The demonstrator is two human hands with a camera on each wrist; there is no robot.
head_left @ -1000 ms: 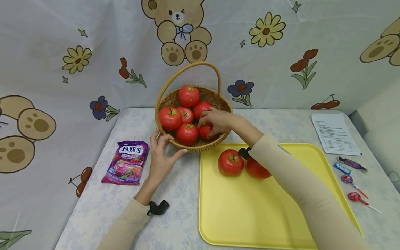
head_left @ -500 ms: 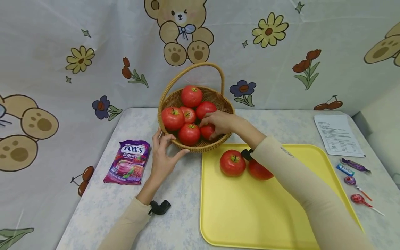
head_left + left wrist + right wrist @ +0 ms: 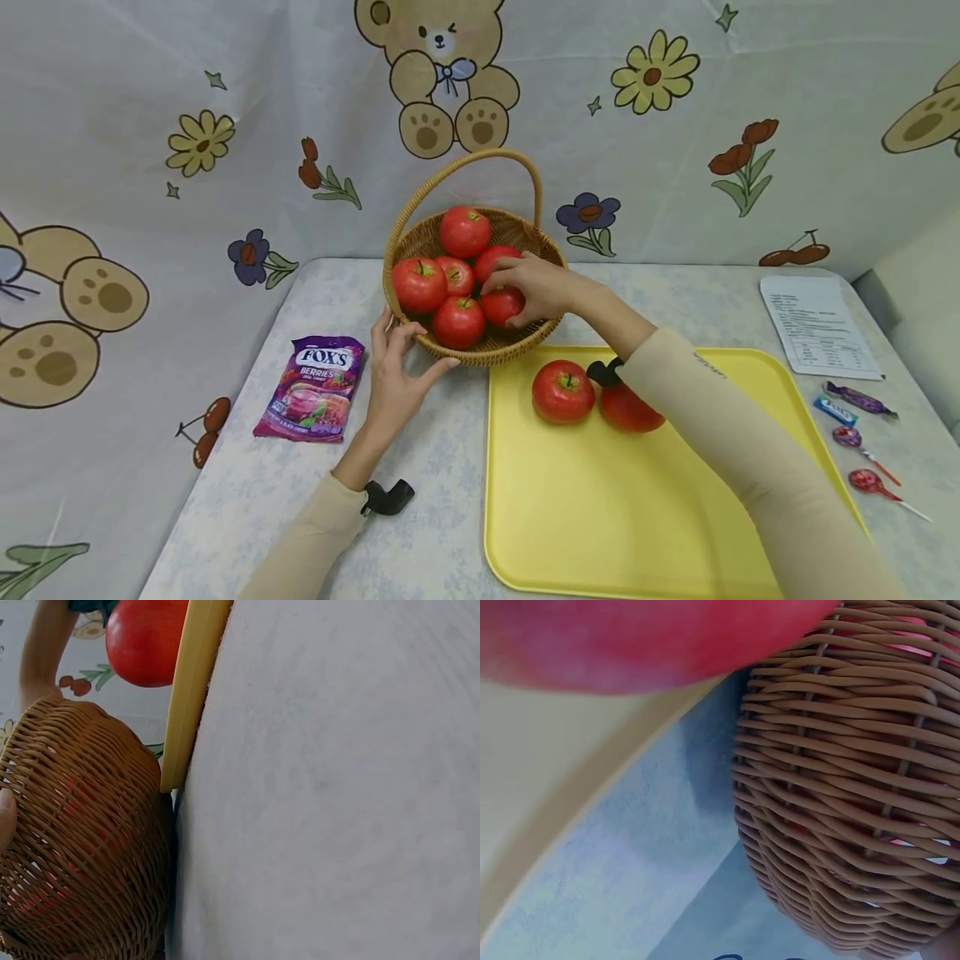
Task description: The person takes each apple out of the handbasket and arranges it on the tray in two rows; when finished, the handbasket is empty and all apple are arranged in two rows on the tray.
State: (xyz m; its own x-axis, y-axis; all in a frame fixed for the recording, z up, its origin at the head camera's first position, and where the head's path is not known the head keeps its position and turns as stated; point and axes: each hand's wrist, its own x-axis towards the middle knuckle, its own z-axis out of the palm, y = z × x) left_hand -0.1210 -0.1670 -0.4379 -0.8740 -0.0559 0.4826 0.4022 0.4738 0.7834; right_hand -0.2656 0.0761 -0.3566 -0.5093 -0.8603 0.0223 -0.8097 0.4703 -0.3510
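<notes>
Apples are going from wicker basket (image 3: 480,354) to yellow tray (image 3: 637,508), where two (image 3: 563,392) rest. Left hand (image 3: 396,379) steadies the basket on the worktop; right hand (image 3: 536,287) grips an apple (image 3: 501,305) inside, needing lifting next.

The head view looks forward and down from above the table, far enough to show the whole wicker basket (image 3: 480,350) at upper centre and the yellow tray (image 3: 600,517) at lower right. The left wrist view is turned sideways and very near, with the basket (image 3: 82,847) at lower left and the tray edge (image 3: 191,682) at top. The right wrist view is nearer still, sharing the basket wall (image 3: 847,802) at right and the tray rim (image 3: 577,817) at left.
</notes>
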